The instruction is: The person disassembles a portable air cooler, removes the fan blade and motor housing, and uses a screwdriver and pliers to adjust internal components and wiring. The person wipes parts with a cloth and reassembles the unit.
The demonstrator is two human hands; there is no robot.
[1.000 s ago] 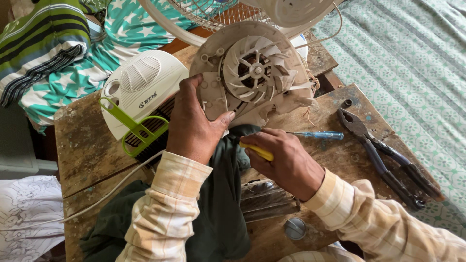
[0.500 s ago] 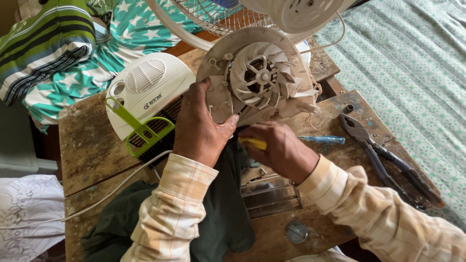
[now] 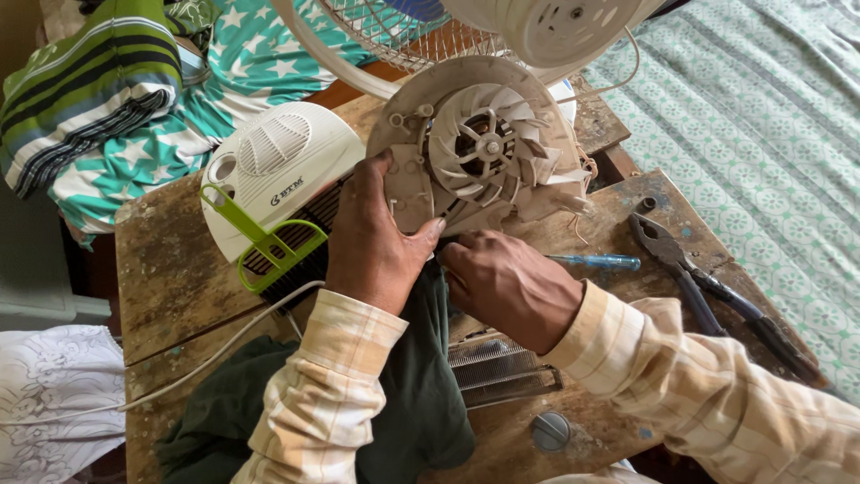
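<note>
A grey round blower housing with a white impeller [image 3: 484, 143] stands tilted on the wooden table [image 3: 170, 278]. My left hand [image 3: 376, 237] grips its lower left edge, thumb on the front face. My right hand [image 3: 511, 282] is curled tight against the housing's bottom edge. The yellow-handled tool it held in the earlier frames is now hidden inside the fist. A dark green cloth [image 3: 412, 385] lies under both wrists.
A white heater cover [image 3: 278, 170] with a green handle [image 3: 269, 246] lies to the left. A blue screwdriver [image 3: 596, 262] and pliers [image 3: 699, 287] lie to the right. A finned metal part [image 3: 502, 367], a round grey knob [image 3: 551, 430], a white cable [image 3: 206, 363] and a table fan [image 3: 537, 27] are nearby.
My right hand has moved up and left against the housing's lower edge, and the yellow handle is no longer visible. My left hand keeps its grip.
</note>
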